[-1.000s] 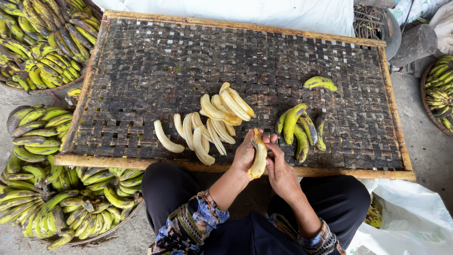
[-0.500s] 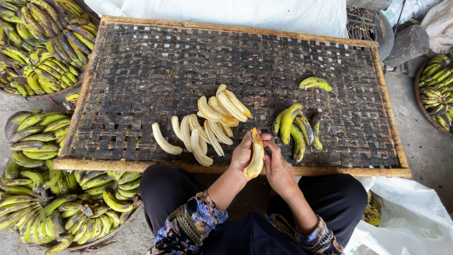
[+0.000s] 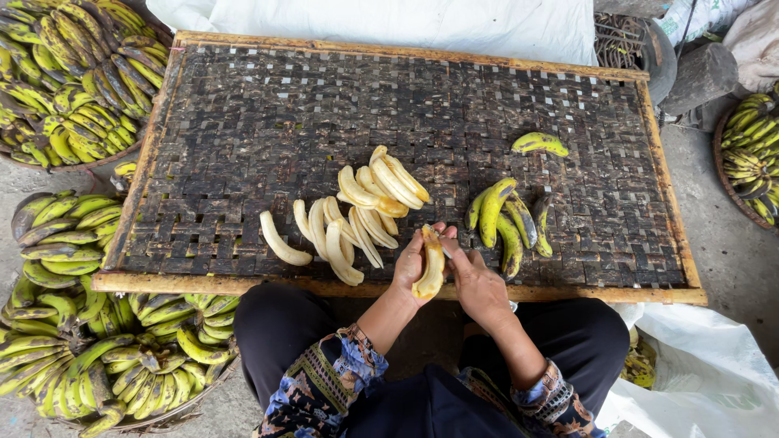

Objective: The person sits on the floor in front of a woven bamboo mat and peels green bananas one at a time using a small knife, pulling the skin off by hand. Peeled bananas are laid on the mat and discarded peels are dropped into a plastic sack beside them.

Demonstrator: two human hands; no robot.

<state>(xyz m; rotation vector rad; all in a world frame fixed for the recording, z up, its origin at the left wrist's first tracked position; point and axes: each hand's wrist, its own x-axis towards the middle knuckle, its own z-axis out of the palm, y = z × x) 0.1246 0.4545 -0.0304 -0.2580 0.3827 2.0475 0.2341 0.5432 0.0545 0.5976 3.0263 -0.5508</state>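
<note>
My left hand (image 3: pixel 408 266) grips a banana (image 3: pixel 430 265) over the near edge of a dark woven tray (image 3: pixel 268 122); the fruit is mostly bare and pale. My right hand (image 3: pixel 476 280) pinches the banana's top end, fingers closed on it. Just left of my hands lies a heap of peeled pale bananas (image 3: pixel 357 215) on the tray. Right of my hands rests a small bunch of unpeeled yellow-green bananas (image 3: pixel 503 215), and a single unpeeled banana (image 3: pixel 539 143) lies farther back.
Baskets of unpeeled bananas sit at the upper left (image 3: pixel 69 73), lower left (image 3: pixel 73 324) and far right (image 3: pixel 751 150). White sacks lie behind the tray (image 3: pixel 381 20) and at the lower right (image 3: pixel 698 381). My knees are tucked under the tray's wooden front edge (image 3: pixel 203 284).
Both hands stay at the tray's near edge with the same banana; my right hand's fingers have shifted slightly at its top end. The piles on the tray have not moved.
</note>
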